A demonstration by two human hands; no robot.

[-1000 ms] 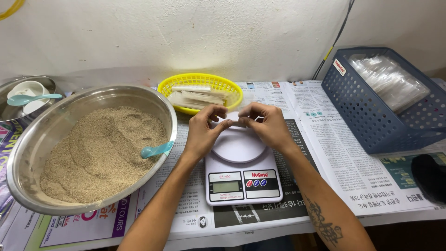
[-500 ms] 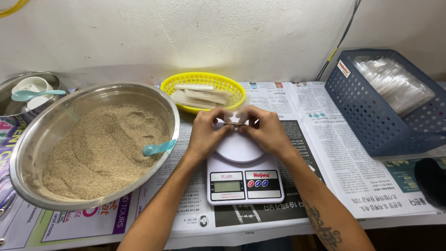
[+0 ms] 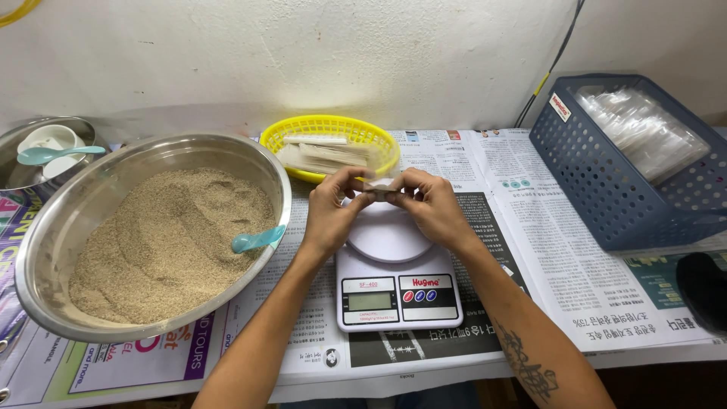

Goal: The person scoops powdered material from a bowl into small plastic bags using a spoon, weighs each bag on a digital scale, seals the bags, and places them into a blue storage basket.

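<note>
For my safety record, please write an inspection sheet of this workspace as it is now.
Surface: table covered with newspaper sheets.
Job's things: small packet pinched over the white kitchen scale; steel bowl of tan grain with a blue spoon.
Clutter: yellow basket of packets; blue crate of clear bags; small steel bowl with cups; dark object at the right edge.
Grips: left hand and right hand both hold the packet.
Cables: dark cable along the wall.
Surroundings: white plastered wall.
</note>
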